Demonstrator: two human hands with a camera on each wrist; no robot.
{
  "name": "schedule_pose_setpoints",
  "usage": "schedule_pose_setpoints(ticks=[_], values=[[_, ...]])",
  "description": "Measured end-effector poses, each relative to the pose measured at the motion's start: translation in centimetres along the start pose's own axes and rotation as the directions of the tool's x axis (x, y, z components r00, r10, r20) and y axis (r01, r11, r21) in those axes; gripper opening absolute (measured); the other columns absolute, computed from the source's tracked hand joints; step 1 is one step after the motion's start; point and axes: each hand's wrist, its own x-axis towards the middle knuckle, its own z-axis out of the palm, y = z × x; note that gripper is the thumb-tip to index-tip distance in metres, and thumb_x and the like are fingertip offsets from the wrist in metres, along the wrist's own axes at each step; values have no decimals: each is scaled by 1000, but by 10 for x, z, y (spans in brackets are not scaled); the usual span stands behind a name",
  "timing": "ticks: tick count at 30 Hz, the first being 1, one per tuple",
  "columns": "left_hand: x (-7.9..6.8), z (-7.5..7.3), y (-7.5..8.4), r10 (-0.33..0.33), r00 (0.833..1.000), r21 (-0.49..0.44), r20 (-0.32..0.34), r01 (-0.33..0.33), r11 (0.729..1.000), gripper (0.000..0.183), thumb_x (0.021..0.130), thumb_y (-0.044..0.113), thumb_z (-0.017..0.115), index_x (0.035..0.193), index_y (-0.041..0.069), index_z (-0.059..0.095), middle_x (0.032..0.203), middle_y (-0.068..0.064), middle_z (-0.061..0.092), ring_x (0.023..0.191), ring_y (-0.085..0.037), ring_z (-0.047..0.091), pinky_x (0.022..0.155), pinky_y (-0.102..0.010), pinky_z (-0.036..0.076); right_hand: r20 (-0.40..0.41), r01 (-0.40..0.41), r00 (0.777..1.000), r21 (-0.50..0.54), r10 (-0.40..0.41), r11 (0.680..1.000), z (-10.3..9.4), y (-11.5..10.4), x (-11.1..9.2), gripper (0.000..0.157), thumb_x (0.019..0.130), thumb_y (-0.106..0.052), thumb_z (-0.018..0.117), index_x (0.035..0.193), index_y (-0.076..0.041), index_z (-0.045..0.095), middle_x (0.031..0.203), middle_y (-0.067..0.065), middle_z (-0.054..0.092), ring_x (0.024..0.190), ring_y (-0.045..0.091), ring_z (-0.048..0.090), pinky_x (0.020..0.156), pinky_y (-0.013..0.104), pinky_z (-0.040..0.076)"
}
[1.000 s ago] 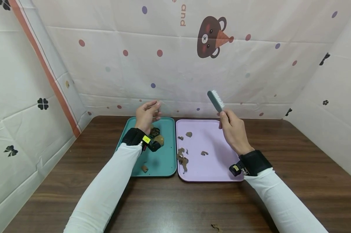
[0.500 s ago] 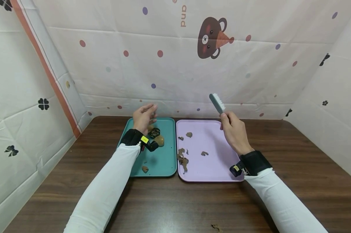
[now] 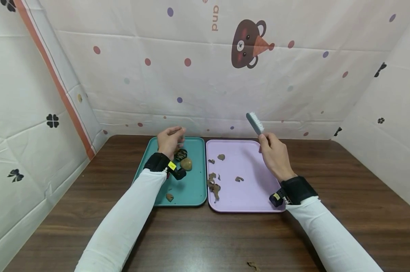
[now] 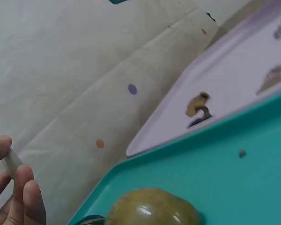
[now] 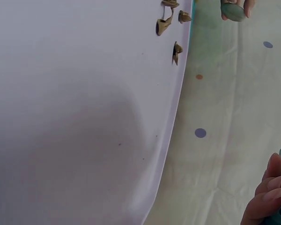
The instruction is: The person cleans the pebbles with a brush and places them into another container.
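Note:
My left hand is above the teal tray, pinching a smooth grey-green stone between thumb and fingers. Only a pale edge of that stone shows in the left wrist view. Gripped in my right hand is a small brush with a green back and white bristles. It is tilted up over the far side of the purple tray, apart from the stone. A glossy brown stone and a dark striped stone lie in the teal tray near my left wrist.
Dry brown scraps lie mostly along the purple tray's left side. One brown piece is at the teal tray's front. Another scrap lies on the wooden table near me. A patterned sheet hangs behind.
My left hand has come down slightly, still with the stone. The brush in my right hand has dropped a little and shifted slightly right. Both trays and their contents look the same.

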Motion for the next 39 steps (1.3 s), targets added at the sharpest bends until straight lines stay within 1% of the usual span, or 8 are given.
schedule_pose_setpoints(ticks=[4, 8, 15, 18, 23, 29, 34, 39], values=[[-1, 2, -4, -4, 1000, 51, 17, 3, 999, 40, 105, 19, 73, 140, 2, 66, 126, -12, 67, 100, -26, 69, 75, -24, 61, 4, -18, 1000, -19, 18, 1000, 0, 2, 1, 47, 116, -41, 40, 122, 0, 62, 89, 14, 64, 78, 27, 53, 63, 35, 41], [-1, 3, -7, -2, 1000, 92, 16, 1, 996, 41, 104, 21, 74, 139, 3, 66, 127, -14, 68, 108, -33, 68, 73, -23, 60, 4, -27, 1000, -40, 27, 999, 0, 4, 1, 45, 116, -41, 41, 120, -2, 62, 90, 13, 65, 77, 27, 53, 64, 36, 41], [-1, 4, -10, 5, 1000, 147, 0, -5, 989, 42, 102, 23, 76, 139, 4, 66, 125, -13, 69, 99, -30, 69, 68, -20, 56, 0, -44, 999, -63, 44, 997, 1, 6, 2, 44, 115, -42, 42, 120, -3, 63, 90, 12, 65, 77, 27, 54, 66, 37, 41], [-1, 5, -11, 12, 1000, 192, -14, -9, 981, 43, 102, 24, 77, 139, 5, 67, 126, -13, 70, 94, -27, 68, 66, -20, 56, -2, -45, 999, -65, 45, 997, 1, 7, 2, 45, 115, -42, 43, 121, -3, 64, 91, 12, 66, 78, 27, 55, 68, 37, 42], [0, 8, -13, 25, 999, 279, -37, -14, 960, 43, 100, 26, 79, 138, 8, 69, 125, -11, 72, 94, -28, 69, 70, -25, 56, 4, -48, 999, -76, 48, 996, 0, 9, 2, 43, 114, -41, 46, 124, -4, 65, 94, 12, 68, 81, 26, 58, 70, 37, 43], [6, 7, -19, 50, 999, 374, -22, -38, 926, 45, 98, 28, 82, 137, 10, 69, 123, -8, 72, 89, -22, 71, 71, -27, 58, 41, -38, 998, -98, 42, 994, 0, 9, 2, 43, 113, -38, 51, 130, 0, 61, 100, 13, 67, 82, 26, 57, 67, 35, 44], [6, 7, -19, 52, 999, 381, -4, -47, 924, 45, 98, 28, 82, 137, 10, 69, 123, -7, 72, 90, -23, 72, 73, -29, 58, 57, -28, 998, -110, 34, 994, -1, 9, 2, 43, 113, -35, 53, 133, 3, 59, 102, 16, 66, 82, 26, 56, 66, 34, 44], [2, 7, -17, 59, 998, 389, 8, -57, 919, 45, 99, 27, 81, 138, 8, 68, 125, -11, 73, 94, -25, 73, 76, -30, 59, 67, -27, 997, -118, 36, 993, -1, 10, 2, 44, 113, -32, 54, 135, 6, 58, 103, 18, 65, 83, 28, 57, 66, 34, 45]])
